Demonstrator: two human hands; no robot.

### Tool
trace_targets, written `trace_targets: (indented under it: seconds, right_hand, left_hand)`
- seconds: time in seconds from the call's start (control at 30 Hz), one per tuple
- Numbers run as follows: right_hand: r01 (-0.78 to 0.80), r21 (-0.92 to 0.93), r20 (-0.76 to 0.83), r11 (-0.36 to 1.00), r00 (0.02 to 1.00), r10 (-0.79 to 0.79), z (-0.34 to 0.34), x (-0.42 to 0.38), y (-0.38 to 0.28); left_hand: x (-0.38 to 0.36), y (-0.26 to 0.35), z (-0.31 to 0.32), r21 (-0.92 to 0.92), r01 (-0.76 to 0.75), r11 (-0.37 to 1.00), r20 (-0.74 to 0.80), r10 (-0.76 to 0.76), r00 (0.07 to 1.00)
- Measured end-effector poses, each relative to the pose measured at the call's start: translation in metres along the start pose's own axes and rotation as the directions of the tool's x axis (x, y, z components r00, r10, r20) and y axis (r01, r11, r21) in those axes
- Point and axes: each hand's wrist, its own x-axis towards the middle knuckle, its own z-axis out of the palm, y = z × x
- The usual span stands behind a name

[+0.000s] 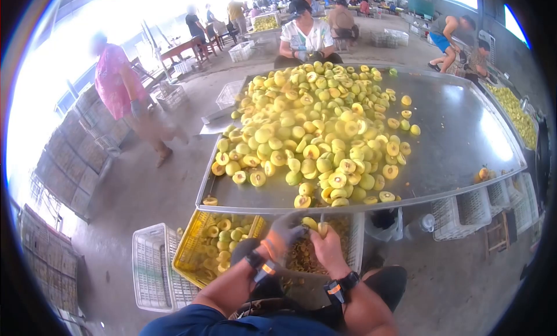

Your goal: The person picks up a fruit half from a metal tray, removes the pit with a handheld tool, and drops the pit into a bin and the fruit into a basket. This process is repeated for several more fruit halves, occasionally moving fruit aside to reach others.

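My left hand (281, 236), in a grey and orange glove, is closed around a yellow fruit half (309, 223), peach-like in look. Close beside it, my bare right hand (327, 249) has its thumb and fingers pinched together at the fruit. A small, pale, upright thing shows at the right fingertips, too small to name. Both hands are just off the near edge of a metal table (464, 133), above a crate of brown pits and scraps (304, 255). On the table lies a big heap of yellow-green fruit halves (313, 133), several with brown centres.
Left of my hands, a yellow crate (185, 246) holds fruit halves, with a white crate (152, 269) beside it. White baskets (458, 214) stand under the table's right side. One person (306, 37) sits across the table; another person (119, 84) is on the left.
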Motion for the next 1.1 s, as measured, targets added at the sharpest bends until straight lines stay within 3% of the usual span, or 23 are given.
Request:
trace_targets:
  seconds: [0.2, 0.3, 0.33, 0.37, 0.43, 0.53, 0.63, 0.83, 0.93, 1.1]
  right_hand:
    - [0.052, -0.109, 0.059, 0.993, 0.997, -0.046, -0.017, -0.003, -0.004]
    - [0.059, -0.097, 0.009, 0.994, 0.998, -0.058, -0.017, -0.008, -0.007]
    - [0.040, -0.083, -0.021, 0.996, 0.999, -0.042, -0.017, -0.011, -0.008]
    - [0.040, -0.124, 0.015, 0.992, 0.999, -0.038, -0.021, -0.013, -0.011]
    - [0.111, -0.190, 0.069, 0.975, 0.993, -0.100, -0.024, -0.017, -0.011]
    - [-0.026, -0.219, 0.134, 0.975, 0.989, 0.056, -0.025, -0.026, -0.020]
    - [0.008, -0.205, 0.116, 0.979, 0.993, 0.016, -0.022, -0.027, -0.018]
    - [-0.013, -0.292, 0.115, 0.956, 0.992, 0.048, -0.021, -0.024, -0.019]
    - [0.005, -0.295, 0.151, 0.956, 0.988, 0.041, -0.015, -0.024, -0.009]
    - [0.009, -0.238, 0.165, 0.971, 0.986, 0.032, -0.011, -0.023, 0.006]
  left_hand:
    - [-0.012, -0.006, -0.004, -0.060, 0.125, 0.990, 0.156, -0.114, 0.981]
    - [-0.010, 0.003, -0.003, -0.010, 0.060, 0.998, 0.104, -0.058, 0.993]
    - [-0.011, 0.004, 0.001, -0.106, 0.073, 0.992, 0.015, -0.072, 0.997]
    - [-0.015, 0.021, 0.009, -0.352, 0.111, 0.929, -0.026, -0.128, 0.991]
    - [-0.012, 0.015, 0.007, -0.238, 0.038, 0.971, -0.079, -0.058, 0.995]
    - [-0.013, 0.011, 0.017, -0.237, 0.005, 0.972, -0.194, -0.052, 0.980]
    - [-0.017, 0.011, 0.023, -0.298, 0.006, 0.955, -0.218, -0.074, 0.973]
    - [-0.024, 0.008, 0.030, -0.157, 0.007, 0.988, -0.238, -0.045, 0.970]
    - [-0.025, 0.006, 0.040, -0.216, 0.029, 0.976, -0.305, -0.096, 0.948]
    - [-0.028, -0.002, 0.049, -0.156, -0.006, 0.988, -0.357, -0.050, 0.933]
